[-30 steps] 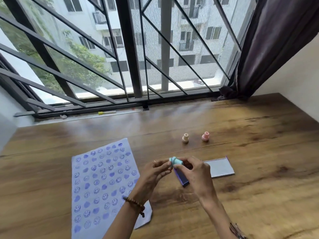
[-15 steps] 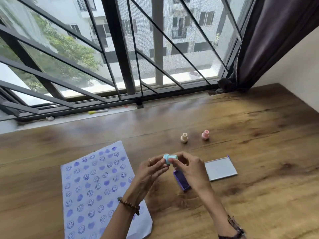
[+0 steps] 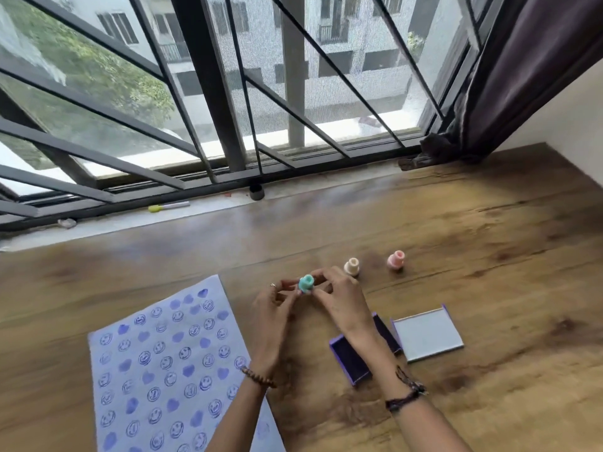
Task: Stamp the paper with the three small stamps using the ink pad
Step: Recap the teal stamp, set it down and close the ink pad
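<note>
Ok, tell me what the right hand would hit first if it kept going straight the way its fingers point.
The right hand points up and left in the head view, at the teal stamp it already pinches with the left hand. Past that, probably bare table towards the window sill; depth is unclear.

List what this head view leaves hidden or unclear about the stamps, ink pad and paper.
- Blue stamp: its printing face is hidden by the fingers of the left hand and right hand.
- Ink pad: the right wrist covers its middle.
- Paper: its near end is cut off by the bottom edge.
- Cream stamp and pink stamp: designs too small to tell.
</note>
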A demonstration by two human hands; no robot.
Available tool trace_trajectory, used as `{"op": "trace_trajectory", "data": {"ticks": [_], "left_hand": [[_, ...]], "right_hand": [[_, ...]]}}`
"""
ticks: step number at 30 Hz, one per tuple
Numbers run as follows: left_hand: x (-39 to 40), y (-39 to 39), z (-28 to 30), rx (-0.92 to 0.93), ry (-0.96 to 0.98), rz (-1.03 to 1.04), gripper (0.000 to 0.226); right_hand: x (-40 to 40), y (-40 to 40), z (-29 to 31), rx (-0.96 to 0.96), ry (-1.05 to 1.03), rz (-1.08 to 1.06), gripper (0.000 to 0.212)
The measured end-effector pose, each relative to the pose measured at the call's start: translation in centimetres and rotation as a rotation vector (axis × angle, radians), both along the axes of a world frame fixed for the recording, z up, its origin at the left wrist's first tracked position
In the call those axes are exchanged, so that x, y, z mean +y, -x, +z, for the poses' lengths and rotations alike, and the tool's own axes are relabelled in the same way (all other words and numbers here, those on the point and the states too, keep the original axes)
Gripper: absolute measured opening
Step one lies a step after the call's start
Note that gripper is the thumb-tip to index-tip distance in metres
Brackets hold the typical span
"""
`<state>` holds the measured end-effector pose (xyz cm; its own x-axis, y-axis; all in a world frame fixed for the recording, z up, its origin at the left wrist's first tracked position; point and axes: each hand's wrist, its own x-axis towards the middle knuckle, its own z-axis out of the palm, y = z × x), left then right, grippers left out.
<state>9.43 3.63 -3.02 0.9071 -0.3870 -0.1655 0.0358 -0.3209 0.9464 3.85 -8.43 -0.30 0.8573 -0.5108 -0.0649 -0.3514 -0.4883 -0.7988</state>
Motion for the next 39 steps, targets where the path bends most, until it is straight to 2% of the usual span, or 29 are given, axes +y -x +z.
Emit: {"op": "trace_trajectory", "data": {"ticks": [5,8,11,14,17,19,21,25,27,32,34,36,39], "left_hand": [[-0.4,-0.5,0.8,-0.162,-0.150,-0.029,0.036],[0.2,1.0,1.1,-0.202,-0.127,0.022,0.029],[1.3,3.7,1.0,-0.204,-0.123,-0.045,0.022],[2.5,6.4,0.8,-0.294,-0.180,-0.238,0.035],[2.7,7.9,0.5,-0.396,-0.334,-0.432,0.069],[2.5,8.6,0.2,-0.425,-0.430,-0.480,0.081],[2.3,9.0,0.2,-0.450,-0.458,-0.471,0.077],[2.3,9.3,0.1,-0.468,-0.448,-0.447,0.068],[2.4,9.4,0.1,-0.464,-0.450,-0.435,0.068],[2.6,10.2,-0.2,-0.434,-0.427,-0.377,0.067],[2.6,10.3,-0.2,-0.421,-0.409,-0.358,0.067],[2.7,10.4,-0.2,-0.415,-0.400,-0.353,0.067],[2.7,10.4,-0.3,-0.414,-0.388,-0.348,0.068]], "right_hand": [[0.3,-0.7,0.2,0.001,0.011,-0.004,0.024],[0.2,1.1,0.8,-0.067,-0.003,-0.077,0.022],[-0.4,4.6,0.8,-0.123,-0.005,-0.199,0.006],[-1.2,8.9,0.2,-0.111,-0.051,-0.352,0.005],[-1.8,12.5,-0.7,-0.063,-0.031,-0.505,0.013],[-2.0,14.3,-1.4,-0.034,0.006,-0.594,0.013],[-2.2,15.7,-1.9,-0.003,0.051,-0.679,0.017],[-2.7,16.9,-2.2,0.047,0.056,-0.769,0.057],[-3.0,16.7,-2.2,0.051,0.039,-0.768,0.065],[-3.7,16.4,-2.1,-0.001,-0.078,-0.756,0.042],[-3.9,16.4,-1.9,-0.022,-0.105,-0.768,0.041],[-3.9,16.3,-1.6,-0.057,-0.089,-0.777,0.043],[-3.3,16.1,-0.3,-0.189,-0.033,-0.706,0.033]]}}
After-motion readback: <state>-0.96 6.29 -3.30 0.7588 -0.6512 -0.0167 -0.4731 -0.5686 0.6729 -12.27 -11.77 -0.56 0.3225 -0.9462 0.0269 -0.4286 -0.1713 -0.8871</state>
